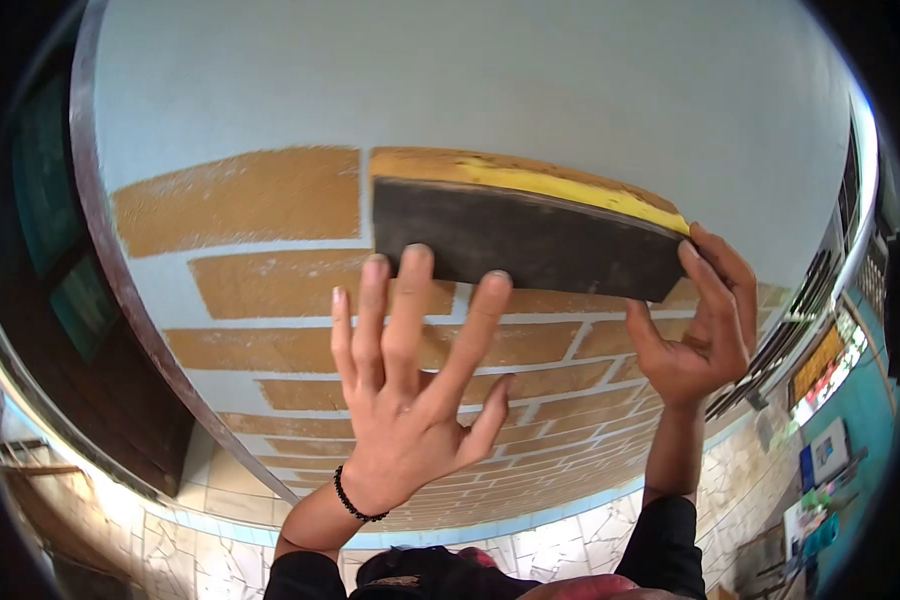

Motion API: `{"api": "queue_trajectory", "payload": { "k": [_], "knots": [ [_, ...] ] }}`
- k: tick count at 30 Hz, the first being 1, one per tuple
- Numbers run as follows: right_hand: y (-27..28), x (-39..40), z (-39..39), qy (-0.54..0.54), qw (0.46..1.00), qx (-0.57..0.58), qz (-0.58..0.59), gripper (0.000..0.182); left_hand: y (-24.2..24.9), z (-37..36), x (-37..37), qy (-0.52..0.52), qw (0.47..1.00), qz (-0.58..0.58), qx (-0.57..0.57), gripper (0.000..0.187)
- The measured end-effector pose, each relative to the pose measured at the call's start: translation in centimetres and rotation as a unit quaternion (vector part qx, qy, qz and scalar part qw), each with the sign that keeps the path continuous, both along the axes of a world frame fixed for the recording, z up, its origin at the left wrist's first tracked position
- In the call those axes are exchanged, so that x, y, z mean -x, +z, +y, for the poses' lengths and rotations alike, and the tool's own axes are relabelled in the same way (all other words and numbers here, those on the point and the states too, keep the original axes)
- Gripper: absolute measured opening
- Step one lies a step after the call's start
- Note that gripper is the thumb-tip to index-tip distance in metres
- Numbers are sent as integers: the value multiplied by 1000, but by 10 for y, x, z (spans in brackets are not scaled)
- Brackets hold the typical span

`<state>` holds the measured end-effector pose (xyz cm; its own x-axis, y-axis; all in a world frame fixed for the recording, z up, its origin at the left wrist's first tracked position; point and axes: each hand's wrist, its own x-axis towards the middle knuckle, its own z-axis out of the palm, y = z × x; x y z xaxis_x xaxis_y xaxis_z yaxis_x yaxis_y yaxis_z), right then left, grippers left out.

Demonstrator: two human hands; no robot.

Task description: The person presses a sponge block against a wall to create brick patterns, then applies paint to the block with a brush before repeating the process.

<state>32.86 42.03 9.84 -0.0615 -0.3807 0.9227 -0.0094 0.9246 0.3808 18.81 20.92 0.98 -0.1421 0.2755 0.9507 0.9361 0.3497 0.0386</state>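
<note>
A dark flat rectangular block (530,240) with a yellow-and-brown upper edge lies against the wall, over the top part of a painted brick pattern (235,200). My left hand (410,400), with a black beaded bracelet (348,500) at the wrist, is spread open; its fingertips rest at the block's lower edge, left of its middle. At the block's right end, my right hand (700,340) grips the corner between thumb and fingers. The ochre bricks are divided by pale lines, and part of the pattern is hidden behind the block and my hands.
Pale plain wall (590,80) rises above the bricks. At the left stands a dark door (60,250) with a brown frame. Light cracked-pattern floor tiles (560,545) lie below. On the right are window bars, a teal wall (870,420) and assorted items.
</note>
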Motion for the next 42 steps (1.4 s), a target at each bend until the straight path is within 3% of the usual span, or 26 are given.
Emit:
{"api": "queue_trajectory", "payload": {
  "k": [3,7,11,15,19,25,34,42],
  "knots": [
    [-22,10,5,23,996,29,84,57,0,5,-4,19,1000,1,-3,76],
    [-49,26,-3,20,988,117,98,46,-1,11,-6,40,999,7,-9,81],
    [-60,37,-11,153,963,183,124,46,4,16,-19,64,998,-18,-7,86],
    [-68,35,-18,211,945,231,95,48,6,19,-26,95,995,-21,12,88],
    [-75,31,-19,246,930,268,45,39,10,22,-32,118,993,-13,23,83],
    [-75,25,-27,297,904,307,24,40,12,25,-36,144,989,19,36,72],
    [-76,30,-32,294,903,312,30,36,12,36,-40,189,981,25,29,69],
    [-80,31,-36,263,911,319,5,43,26,42,-58,139,990,-8,31,64]
  ]
}}
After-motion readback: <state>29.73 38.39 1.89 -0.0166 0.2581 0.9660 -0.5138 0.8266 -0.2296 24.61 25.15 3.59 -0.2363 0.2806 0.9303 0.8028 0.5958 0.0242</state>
